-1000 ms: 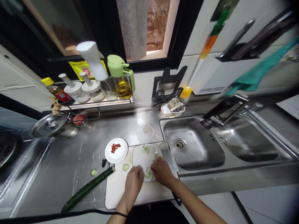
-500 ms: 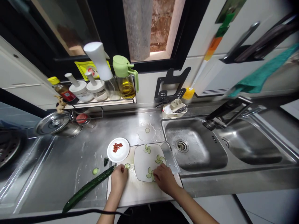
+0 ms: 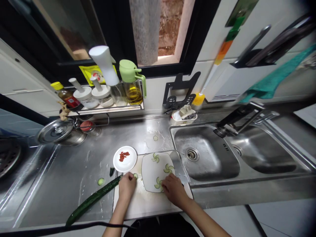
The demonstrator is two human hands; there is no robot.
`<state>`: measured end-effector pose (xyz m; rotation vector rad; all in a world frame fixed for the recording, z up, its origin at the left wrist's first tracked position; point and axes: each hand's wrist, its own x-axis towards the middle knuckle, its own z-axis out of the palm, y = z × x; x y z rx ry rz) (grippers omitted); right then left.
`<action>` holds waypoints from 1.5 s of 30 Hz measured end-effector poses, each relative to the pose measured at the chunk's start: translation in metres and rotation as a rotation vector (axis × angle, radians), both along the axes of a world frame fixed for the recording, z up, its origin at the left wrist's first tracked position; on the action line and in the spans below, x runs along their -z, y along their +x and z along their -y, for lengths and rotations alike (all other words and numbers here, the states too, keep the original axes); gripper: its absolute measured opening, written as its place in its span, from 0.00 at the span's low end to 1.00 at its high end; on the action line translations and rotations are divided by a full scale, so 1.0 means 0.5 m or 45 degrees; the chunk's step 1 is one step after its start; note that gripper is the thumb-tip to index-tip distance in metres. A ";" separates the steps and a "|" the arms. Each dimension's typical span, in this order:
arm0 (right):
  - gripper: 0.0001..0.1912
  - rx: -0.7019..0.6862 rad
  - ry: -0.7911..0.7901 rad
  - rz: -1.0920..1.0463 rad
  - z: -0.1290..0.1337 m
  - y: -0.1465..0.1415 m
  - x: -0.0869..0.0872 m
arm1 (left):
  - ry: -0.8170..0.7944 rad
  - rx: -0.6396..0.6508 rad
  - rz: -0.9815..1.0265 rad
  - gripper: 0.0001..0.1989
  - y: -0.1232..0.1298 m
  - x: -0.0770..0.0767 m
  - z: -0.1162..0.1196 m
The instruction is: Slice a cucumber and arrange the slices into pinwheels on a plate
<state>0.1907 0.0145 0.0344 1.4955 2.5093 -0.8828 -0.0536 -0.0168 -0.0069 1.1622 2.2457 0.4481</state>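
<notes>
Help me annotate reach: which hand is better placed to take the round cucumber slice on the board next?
Probably the left hand: it is beside the slice; the right hand is farther off, at the square plate.

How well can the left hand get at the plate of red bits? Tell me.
Likely yes: the left hand is just on the near side of the white plate and nothing visible blocks the way, though it seems busy at a cucumber slice.

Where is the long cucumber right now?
Lower left in the head view: the cucumber slants across the steel counter, its upper end at the left edge of the board, beside the left hand and below the white plate.
</notes>
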 end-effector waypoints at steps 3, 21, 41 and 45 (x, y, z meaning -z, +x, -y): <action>0.09 -0.003 -0.005 -0.003 -0.001 -0.002 -0.002 | -0.017 0.009 0.015 0.04 0.001 -0.002 -0.001; 0.11 0.206 -0.044 -0.626 -0.026 -0.075 0.013 | -0.009 -0.114 1.027 0.14 0.020 -0.065 -0.001; 0.05 -0.022 -0.007 -0.706 -0.054 -0.078 -0.039 | -0.436 -0.562 1.972 0.16 0.080 -0.063 -0.017; 0.04 -0.008 0.013 -0.717 -0.056 -0.071 -0.043 | -0.378 -0.554 1.971 0.16 0.078 -0.065 -0.028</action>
